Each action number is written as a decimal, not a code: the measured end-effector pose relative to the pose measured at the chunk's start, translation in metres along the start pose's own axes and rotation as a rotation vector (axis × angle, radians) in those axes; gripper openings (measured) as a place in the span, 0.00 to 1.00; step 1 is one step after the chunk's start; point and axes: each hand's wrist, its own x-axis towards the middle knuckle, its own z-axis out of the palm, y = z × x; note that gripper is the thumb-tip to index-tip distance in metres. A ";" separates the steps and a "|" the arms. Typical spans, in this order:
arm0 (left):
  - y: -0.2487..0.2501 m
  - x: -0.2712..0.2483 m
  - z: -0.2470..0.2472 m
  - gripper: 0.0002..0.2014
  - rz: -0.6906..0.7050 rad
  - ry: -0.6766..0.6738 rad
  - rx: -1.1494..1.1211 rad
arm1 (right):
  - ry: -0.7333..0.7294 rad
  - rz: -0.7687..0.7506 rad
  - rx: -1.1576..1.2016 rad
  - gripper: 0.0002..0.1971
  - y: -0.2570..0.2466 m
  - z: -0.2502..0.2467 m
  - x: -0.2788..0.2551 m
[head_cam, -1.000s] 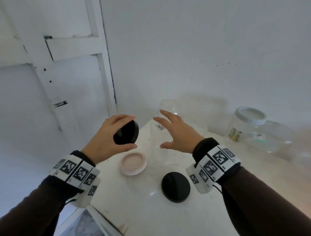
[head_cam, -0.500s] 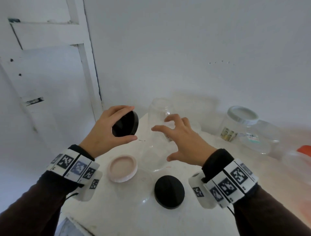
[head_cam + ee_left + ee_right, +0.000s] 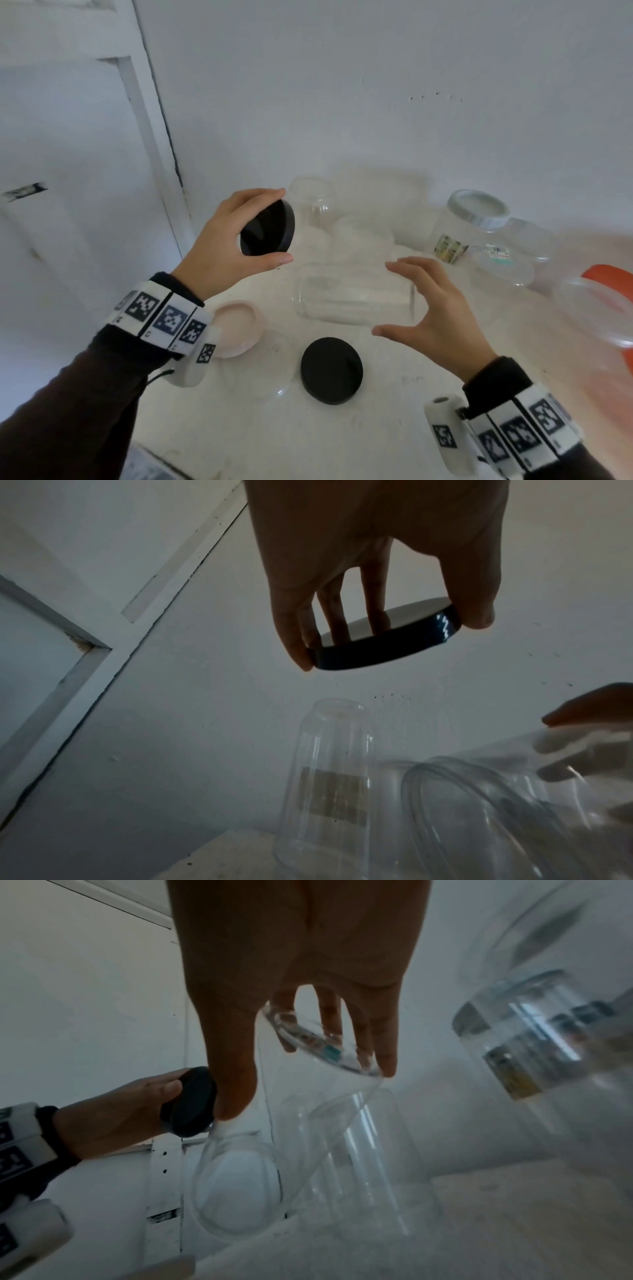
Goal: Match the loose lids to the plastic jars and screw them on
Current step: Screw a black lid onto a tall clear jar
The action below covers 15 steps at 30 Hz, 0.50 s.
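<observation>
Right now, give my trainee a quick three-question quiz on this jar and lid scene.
1. True or false: the left hand holds a black lid.
2. What does the right hand grip? A) pink lid B) clear jar C) orange lid
3. Fill in: a second black lid lies on the ____.

Key: 1 true. 2 B, the clear jar, tipped on its side. 3 table, beside the pink lid.

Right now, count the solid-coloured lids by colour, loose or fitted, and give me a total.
Black: 2, the held black lid in the left hand and the loose black lid.
Pink: 1, the pink lid.
White: 1, the white lid on a jar.
Orange: 1, the orange lid.
Total: 5.
</observation>
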 end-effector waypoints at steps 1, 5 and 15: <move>0.000 0.001 0.001 0.38 0.001 -0.006 0.000 | 0.007 0.018 0.002 0.42 0.003 0.002 -0.004; 0.002 0.004 0.006 0.38 0.004 -0.025 0.002 | -0.008 0.160 0.050 0.43 0.012 0.007 -0.015; 0.013 0.010 0.022 0.38 0.047 -0.099 -0.017 | -0.096 0.288 0.119 0.48 0.024 0.009 -0.018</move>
